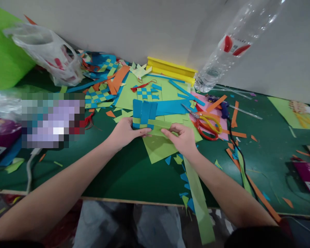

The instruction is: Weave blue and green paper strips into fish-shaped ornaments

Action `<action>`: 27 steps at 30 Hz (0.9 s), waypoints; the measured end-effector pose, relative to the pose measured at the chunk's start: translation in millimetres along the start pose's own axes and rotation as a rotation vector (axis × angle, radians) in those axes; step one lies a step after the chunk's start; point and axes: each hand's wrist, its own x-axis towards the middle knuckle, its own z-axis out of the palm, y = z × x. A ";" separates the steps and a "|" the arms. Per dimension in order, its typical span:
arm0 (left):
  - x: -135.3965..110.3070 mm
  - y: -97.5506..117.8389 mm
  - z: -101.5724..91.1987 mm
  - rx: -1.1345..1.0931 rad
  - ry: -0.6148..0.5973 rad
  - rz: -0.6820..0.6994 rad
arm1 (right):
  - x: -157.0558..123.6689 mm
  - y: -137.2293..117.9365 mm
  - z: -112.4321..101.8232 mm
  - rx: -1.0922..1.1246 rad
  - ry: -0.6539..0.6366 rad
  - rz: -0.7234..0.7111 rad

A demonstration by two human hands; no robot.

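Between my hands is a woven piece of blue and green paper strips (144,115), held above the table. My left hand (127,132) pinches its lower left corner, thumb across the front. A green paper strip (160,124) runs out of the weave to the right, and my right hand (182,137) grips its far end between thumb and fingers. Under them lie green paper sheets (160,150) and blue strips (170,107). Scissors (206,122) with red and yellow handles rest just right of my right hand. A finished woven paper fish (146,93) lies behind the piece.
A large plastic bottle (229,51) stands at the back right by a yellow bar (172,69). A white plastic bag (49,51) and a heap of paper scraps (100,65) sit back left. A dark cable (239,155) crosses the table's right side; a long green strip (200,203) hangs over the front edge.
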 end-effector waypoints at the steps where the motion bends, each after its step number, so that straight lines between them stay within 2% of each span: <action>1: 0.0 0.5 -0.1 0.011 0.001 -0.002 | 0.2 0.2 0.1 0.009 -0.001 -0.002; 6: -0.4 1.2 -0.4 0.019 0.023 0.000 | 0.6 0.9 0.2 0.051 -0.018 -0.012; 11: -0.5 1.0 -1.3 0.037 0.045 0.009 | 0.2 1.0 -0.6 0.050 -0.062 0.057; 15: 0.9 -2.4 -0.6 -0.050 -0.012 -0.006 | -0.3 1.1 0.0 0.118 -0.156 0.082; 18: 2.2 -4.5 0.3 -0.145 -0.045 -0.038 | -0.2 0.9 0.3 0.160 -0.156 0.085; 27: 2.7 -6.2 -0.1 -0.271 -0.096 -0.084 | 0.0 -0.4 -0.8 0.028 -0.167 0.001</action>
